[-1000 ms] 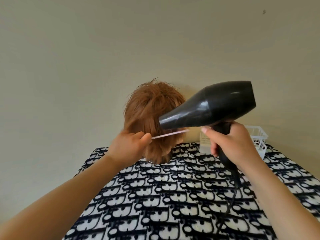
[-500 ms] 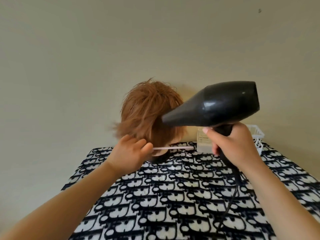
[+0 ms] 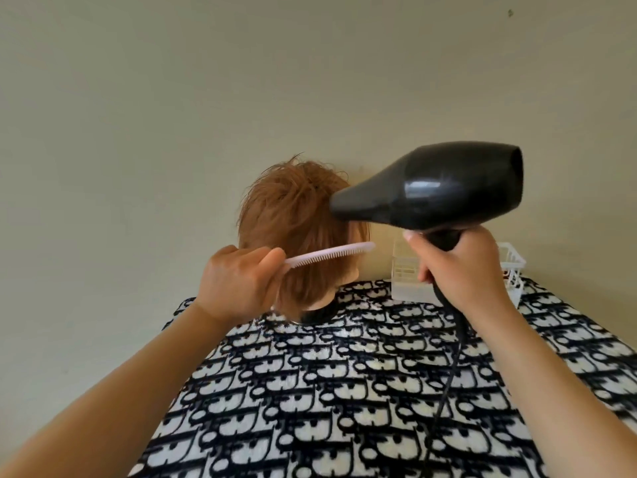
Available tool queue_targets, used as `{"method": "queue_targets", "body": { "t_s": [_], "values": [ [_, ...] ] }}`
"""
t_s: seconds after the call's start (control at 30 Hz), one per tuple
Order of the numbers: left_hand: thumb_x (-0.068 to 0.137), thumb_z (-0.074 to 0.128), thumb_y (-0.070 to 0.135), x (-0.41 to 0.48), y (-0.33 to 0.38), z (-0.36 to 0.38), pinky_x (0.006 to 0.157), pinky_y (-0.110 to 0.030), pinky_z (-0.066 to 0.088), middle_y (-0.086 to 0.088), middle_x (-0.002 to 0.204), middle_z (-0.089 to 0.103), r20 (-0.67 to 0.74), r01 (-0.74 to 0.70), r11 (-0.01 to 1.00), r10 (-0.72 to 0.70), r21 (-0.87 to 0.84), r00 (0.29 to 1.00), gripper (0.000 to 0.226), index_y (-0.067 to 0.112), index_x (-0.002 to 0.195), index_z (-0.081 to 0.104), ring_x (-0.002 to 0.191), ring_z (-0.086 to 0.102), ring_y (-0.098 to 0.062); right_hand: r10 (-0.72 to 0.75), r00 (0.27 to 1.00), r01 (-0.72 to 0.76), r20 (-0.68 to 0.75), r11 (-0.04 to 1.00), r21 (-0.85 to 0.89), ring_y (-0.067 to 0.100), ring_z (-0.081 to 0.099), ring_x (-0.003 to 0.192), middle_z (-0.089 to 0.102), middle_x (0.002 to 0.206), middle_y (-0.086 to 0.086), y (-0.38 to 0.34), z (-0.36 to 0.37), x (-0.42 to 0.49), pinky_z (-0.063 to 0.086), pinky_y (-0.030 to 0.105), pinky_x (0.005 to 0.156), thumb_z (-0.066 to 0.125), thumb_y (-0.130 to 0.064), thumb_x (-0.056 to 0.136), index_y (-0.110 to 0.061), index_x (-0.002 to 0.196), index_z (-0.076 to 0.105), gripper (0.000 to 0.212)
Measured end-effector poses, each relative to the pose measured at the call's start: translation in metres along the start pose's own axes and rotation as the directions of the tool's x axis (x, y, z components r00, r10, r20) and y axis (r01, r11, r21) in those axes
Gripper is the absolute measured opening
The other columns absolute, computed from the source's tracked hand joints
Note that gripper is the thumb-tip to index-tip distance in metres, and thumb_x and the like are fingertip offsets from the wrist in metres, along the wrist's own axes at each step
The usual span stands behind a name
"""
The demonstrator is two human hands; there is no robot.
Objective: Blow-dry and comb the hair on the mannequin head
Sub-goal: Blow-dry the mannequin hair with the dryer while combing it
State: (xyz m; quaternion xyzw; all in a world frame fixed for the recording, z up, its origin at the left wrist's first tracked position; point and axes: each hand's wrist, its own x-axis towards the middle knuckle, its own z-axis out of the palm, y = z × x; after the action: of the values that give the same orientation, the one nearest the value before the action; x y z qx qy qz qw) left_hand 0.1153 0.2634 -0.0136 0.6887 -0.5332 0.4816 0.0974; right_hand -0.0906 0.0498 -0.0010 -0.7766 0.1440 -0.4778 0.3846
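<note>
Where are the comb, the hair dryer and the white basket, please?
comb (image 3: 331, 254), head view, on its toothed part.
hair dryer (image 3: 448, 188), head view, on its barrel.
white basket (image 3: 406, 270), head view, on its front wall.

Your hair dryer (image 3: 444, 191) is glossy black plastic, with highlights all over the shell. The comb (image 3: 331, 254) looks like smooth pale pink plastic. The hair (image 3: 293, 215) is matt and wispy, the blanket (image 3: 344, 391) is fuzzy printed cloth, and the basket (image 3: 513, 267) is white plastic.

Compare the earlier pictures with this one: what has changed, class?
The left hand has lifted the pink comb from the hair's lower ends back up to mid-height on the wig. The right hand still aims the hair dryer at the hair; the white basket is unmoved.
</note>
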Motion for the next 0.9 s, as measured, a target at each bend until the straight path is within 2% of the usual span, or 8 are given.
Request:
{"method": "queue_targets", "body": {
  "t_s": [0.13, 0.23, 0.4, 0.47, 0.57, 0.73, 0.83, 0.9],
  "values": [
    [0.098, 0.042, 0.03, 0.005, -0.006, -0.001, 0.044, -0.026, 0.03, 0.003, 0.056, 0.049, -0.027, 0.01, 0.999, -0.009, 0.036, 1.0, 0.035, 0.013, 0.071, 0.056, 0.04, 0.043, -0.023, -0.015, 1.0, 0.015, -0.001, 0.998, -0.059, 0.012, 0.064, 0.043, 0.065, 0.049, 0.004, -0.009, 0.002, 0.015, 0.056, 0.022, 0.053, 0.069, -0.025, 0.092, -0.014, 0.071, 0.065, 0.024],
    [0.097, 0.044, 0.028, 0.008, -0.011, -0.005, 0.046, -0.023, 0.024, 0.003, 0.054, 0.045, -0.087, 0.026, 0.999, -0.022, 0.038, 0.996, 0.033, 0.012, 0.07, 0.055, 0.039, 0.037, -0.022, -0.002, 1.0, 0.002, 0.017, 1.0, -0.012, 0.018, 0.063, 0.042, 0.065, 0.049, 0.005, -0.013, 0.001, 0.023, 0.056, 0.027, 0.052, 0.068, -0.025, 0.092, -0.015, 0.066, 0.064, 0.028],
    [0.095, 0.047, 0.027, 0.012, -0.021, -0.01, 0.045, -0.023, 0.023, 0.002, 0.051, 0.045, -0.168, 0.113, 0.994, -0.11, 0.004, 0.98, 0.032, 0.01, 0.069, 0.056, 0.039, 0.034, -0.021, 0.007, 1.0, -0.007, 0.012, 1.0, -0.019, 0.019, 0.063, 0.042, 0.067, 0.052, 0.004, -0.013, 0.001, 0.03, 0.054, 0.02, 0.051, 0.067, -0.026, 0.093, -0.011, 0.068, 0.064, 0.029],
    [0.096, 0.044, 0.028, 0.014, -0.022, -0.011, 0.044, -0.022, 0.023, 0.0, 0.049, 0.045, -0.202, 0.165, 0.986, -0.167, -0.029, 0.965, 0.034, 0.009, 0.07, 0.056, 0.039, 0.033, -0.021, -0.009, 1.0, 0.007, -0.03, 0.998, -0.06, 0.011, 0.062, 0.041, 0.068, 0.053, 0.0, -0.013, 0.001, 0.031, 0.05, 0.013, 0.05, 0.066, -0.028, 0.093, -0.012, 0.068, 0.064, 0.03],
    [0.096, 0.042, 0.031, 0.018, -0.021, -0.014, 0.043, -0.023, 0.026, 0.0, 0.049, 0.042, -0.232, 0.265, 0.959, -0.282, -0.101, 0.931, 0.035, 0.007, 0.073, 0.054, 0.039, 0.032, -0.022, 0.045, 0.999, -0.045, -0.013, 0.999, -0.001, 0.012, 0.063, 0.041, 0.067, 0.05, 0.001, -0.014, 0.0, 0.034, 0.052, 0.019, 0.049, 0.067, -0.028, 0.092, -0.014, 0.068, 0.063, 0.029],
    [0.096, 0.036, 0.041, 0.039, -0.018, -0.016, 0.047, -0.028, 0.031, 0.005, 0.051, 0.04, -0.172, 0.435, 0.89, -0.454, -0.138, 0.874, 0.034, 0.015, 0.075, 0.043, 0.045, 0.033, -0.025, 0.104, 0.993, -0.103, -0.05, 0.994, 0.035, 0.007, 0.061, 0.039, 0.066, 0.049, 0.0, -0.004, -0.004, 0.024, 0.049, 0.022, 0.051, 0.068, -0.028, 0.092, -0.016, 0.066, 0.061, 0.03],
    [0.097, 0.038, 0.041, 0.065, -0.019, -0.011, 0.048, -0.028, 0.024, 0.007, 0.049, 0.033, -0.068, 0.455, 0.891, -0.454, -0.004, 0.889, 0.028, 0.023, 0.076, 0.033, 0.047, 0.035, -0.027, 0.093, 0.978, -0.086, -0.188, 0.995, 0.043, 0.008, 0.065, 0.045, 0.068, 0.055, -0.005, 0.005, -0.007, 0.014, 0.05, 0.017, 0.05, 0.068, -0.028, 0.093, -0.021, 0.071, 0.062, 0.024],
    [0.099, 0.037, 0.04, 0.079, -0.017, -0.004, 0.047, -0.027, 0.022, 0.008, 0.051, 0.032, 0.049, 0.422, 0.901, -0.428, 0.099, 0.902, 0.024, 0.025, 0.079, 0.038, 0.047, 0.037, -0.025, 0.116, 0.964, -0.081, -0.239, 0.985, 0.153, 0.009, 0.064, 0.045, 0.066, 0.052, -0.005, 0.008, -0.009, 0.009, 0.056, 0.027, 0.058, 0.068, -0.027, 0.093, -0.024, 0.063, 0.062, 0.031]
  ]
}}
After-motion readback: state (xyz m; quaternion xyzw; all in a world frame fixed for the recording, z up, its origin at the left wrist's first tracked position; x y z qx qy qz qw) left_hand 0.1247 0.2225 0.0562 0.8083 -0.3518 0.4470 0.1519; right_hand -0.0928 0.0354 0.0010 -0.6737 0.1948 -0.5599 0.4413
